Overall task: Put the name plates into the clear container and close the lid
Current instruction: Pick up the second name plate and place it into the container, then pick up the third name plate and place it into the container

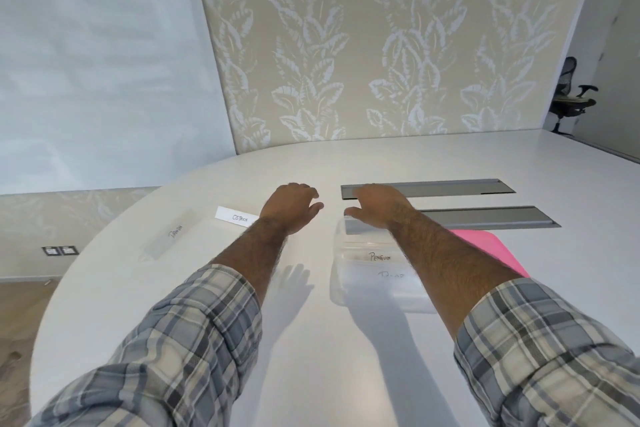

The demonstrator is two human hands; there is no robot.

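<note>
Both hands hover empty over the white worktop (311, 340): left hand (291, 206) grip loosely spread beside the "Ostrich" name plate (237, 217), right hand (377, 206) grip spread above the clear container (346, 274).

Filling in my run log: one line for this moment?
left hand: open, above table | right hand: open, at clear container far edge | Ostrich plate: outside

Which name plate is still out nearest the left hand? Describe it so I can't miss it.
On the white table, look just left of the left hand. A small white card reading OSTRICH sits there. Unlike the PENGUIN plate, it is outside the clear container.
</note>
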